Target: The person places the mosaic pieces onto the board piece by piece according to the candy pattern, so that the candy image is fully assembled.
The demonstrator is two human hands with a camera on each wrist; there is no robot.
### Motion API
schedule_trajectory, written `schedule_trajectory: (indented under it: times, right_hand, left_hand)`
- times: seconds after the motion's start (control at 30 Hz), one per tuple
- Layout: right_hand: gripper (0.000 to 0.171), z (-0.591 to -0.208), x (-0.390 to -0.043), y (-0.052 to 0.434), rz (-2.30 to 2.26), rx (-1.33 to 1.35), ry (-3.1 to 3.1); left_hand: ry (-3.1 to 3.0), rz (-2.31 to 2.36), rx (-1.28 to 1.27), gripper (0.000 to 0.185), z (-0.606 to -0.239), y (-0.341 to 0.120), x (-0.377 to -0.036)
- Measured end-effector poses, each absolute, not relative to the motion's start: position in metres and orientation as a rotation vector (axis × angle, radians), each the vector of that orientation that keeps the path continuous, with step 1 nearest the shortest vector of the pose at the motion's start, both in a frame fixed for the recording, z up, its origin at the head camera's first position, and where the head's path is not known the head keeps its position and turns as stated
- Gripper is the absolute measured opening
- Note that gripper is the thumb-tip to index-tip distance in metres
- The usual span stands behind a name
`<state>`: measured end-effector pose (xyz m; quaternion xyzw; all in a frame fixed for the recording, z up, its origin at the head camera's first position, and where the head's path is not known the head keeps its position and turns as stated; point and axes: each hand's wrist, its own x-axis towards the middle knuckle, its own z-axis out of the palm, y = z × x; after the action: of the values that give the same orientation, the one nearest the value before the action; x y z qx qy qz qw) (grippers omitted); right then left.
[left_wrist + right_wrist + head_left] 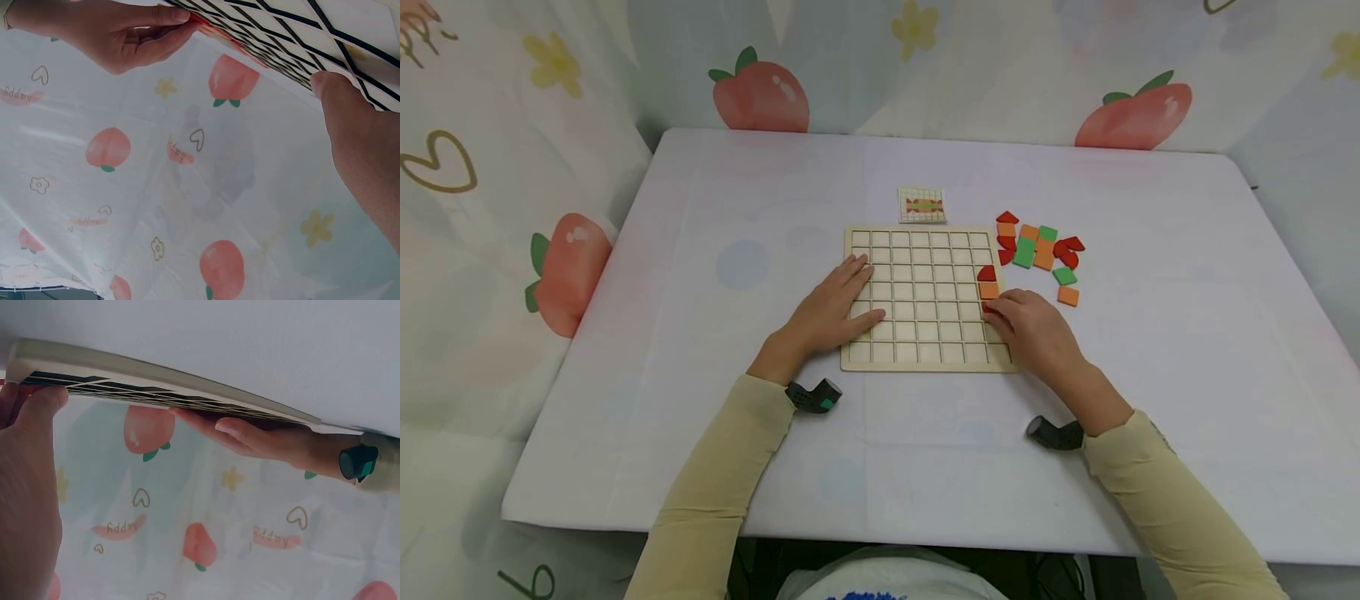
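A wooden grid board (925,333) lies in the middle of the white table (715,333). My left hand (867,289) rests flat on the board's left side, fingers straight. My right hand (994,307) is at the board's right edge, its curled fingertips pinching a red piece (987,308) in the rightmost column. Above it in that column sit an orange square (988,290) and a red quarter-round piece (987,273). In the left wrist view the right hand (125,37) pinches at the board (300,31). The right wrist view shows the board's edge (156,384) and the left hand (250,434).
A loose pile of red, orange and green pieces (1037,247) lies right of the board. A small pattern card (922,205) sits just behind the board. A strawberry-print curtain (760,96) surrounds the table on three sides.
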<state>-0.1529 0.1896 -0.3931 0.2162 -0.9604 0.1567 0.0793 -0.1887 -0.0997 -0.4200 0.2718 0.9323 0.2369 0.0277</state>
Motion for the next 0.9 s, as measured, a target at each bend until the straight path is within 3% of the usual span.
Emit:
schedule_trajectory:
  times: [0.9]
  right_hand:
    - [0.026,-0.3942,-0.1558,0.1944,0.543,0.608,-2.907]
  left_hand:
    - [2.891,0.717,0.829,0.074,-0.4238,-0.0991,-0.1912]
